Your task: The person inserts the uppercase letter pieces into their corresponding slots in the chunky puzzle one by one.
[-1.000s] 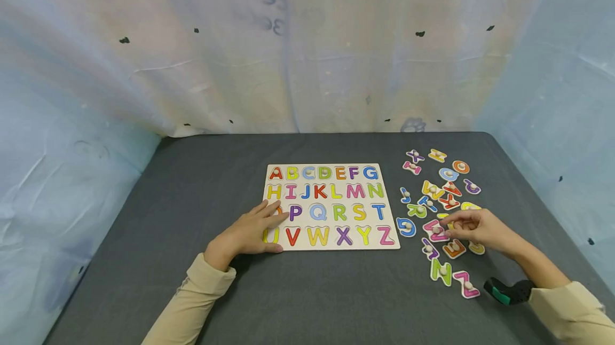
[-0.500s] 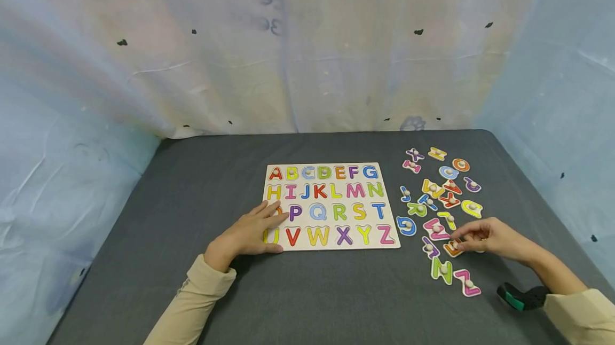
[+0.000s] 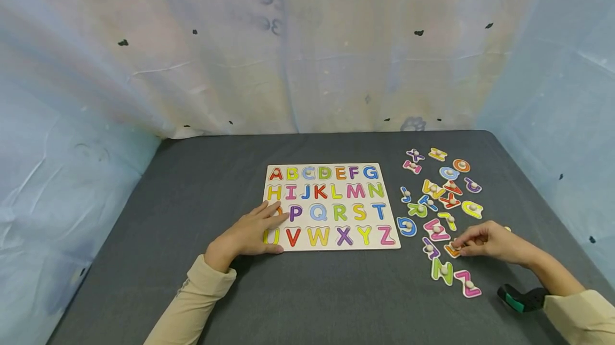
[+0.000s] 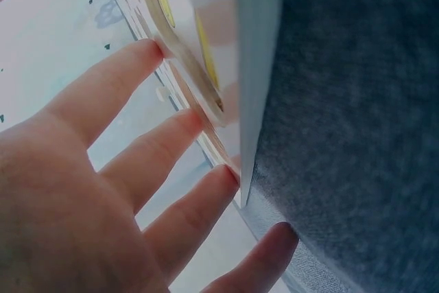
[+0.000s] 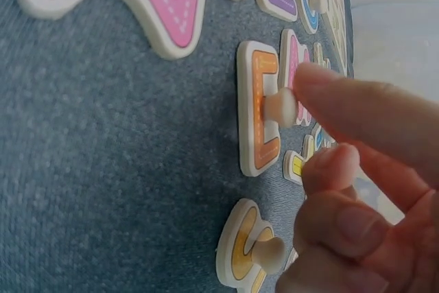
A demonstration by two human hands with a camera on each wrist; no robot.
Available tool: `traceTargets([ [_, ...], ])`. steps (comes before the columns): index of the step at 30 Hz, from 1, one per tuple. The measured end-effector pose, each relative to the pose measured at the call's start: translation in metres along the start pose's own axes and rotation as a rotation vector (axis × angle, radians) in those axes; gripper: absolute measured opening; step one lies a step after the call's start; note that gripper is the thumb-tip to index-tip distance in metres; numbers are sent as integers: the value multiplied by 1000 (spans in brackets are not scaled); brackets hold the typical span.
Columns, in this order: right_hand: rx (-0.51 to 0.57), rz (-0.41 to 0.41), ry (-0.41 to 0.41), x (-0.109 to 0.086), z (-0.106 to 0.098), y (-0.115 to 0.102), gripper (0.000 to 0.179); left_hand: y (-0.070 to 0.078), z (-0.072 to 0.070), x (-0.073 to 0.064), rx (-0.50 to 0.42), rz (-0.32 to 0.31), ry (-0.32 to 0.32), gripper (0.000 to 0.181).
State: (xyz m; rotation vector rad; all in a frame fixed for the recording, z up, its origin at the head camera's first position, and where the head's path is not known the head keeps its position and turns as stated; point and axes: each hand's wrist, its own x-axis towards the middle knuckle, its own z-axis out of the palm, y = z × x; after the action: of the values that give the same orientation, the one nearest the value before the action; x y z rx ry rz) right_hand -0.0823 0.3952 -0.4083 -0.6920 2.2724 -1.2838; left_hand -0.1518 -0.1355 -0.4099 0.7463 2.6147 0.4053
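Observation:
My left hand rests with spread fingers on the lower left of the alphabet puzzle board, covering part of the O and U places. In the left wrist view, its fingertips lie along the board's edge. At the right, thumb and forefinger of my right hand are at the wooden knob of the orange letter E piece, pinching it. The right wrist view shows this E piece low over the cloth, its knob beside the thumb tip. My other right fingers are curled in.
Several loose knobbed letters lie right of the board, including a green N, a pink Z, a pink M and a blue G. A yellow piece lies near the E. A black device sits at the right wrist.
My right hand has moved toward me and slightly right, from the yellow L piece to the orange E, uncovering the yellow pieces behind. My left hand stays on the board.

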Motion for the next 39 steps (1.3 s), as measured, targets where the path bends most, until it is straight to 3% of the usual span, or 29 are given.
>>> traceTargets([
  [17, -112, -7, 51, 6, 2, 1, 16, 3, -2, -2, -14, -2, -4, 78],
  [24, -180, 79, 75, 5, 2, -6, 10, 4, -3, -3, -9, -19, -12, 78],
  [32, -155, 77, 116, 5, -2, -21, 9, 2, -2, -1, -7, -24, -12, 79],
  [39, -137, 73, 158, 21, -5, -31, 11, 3, -2, -1, -10, -22, -9, 78],
])
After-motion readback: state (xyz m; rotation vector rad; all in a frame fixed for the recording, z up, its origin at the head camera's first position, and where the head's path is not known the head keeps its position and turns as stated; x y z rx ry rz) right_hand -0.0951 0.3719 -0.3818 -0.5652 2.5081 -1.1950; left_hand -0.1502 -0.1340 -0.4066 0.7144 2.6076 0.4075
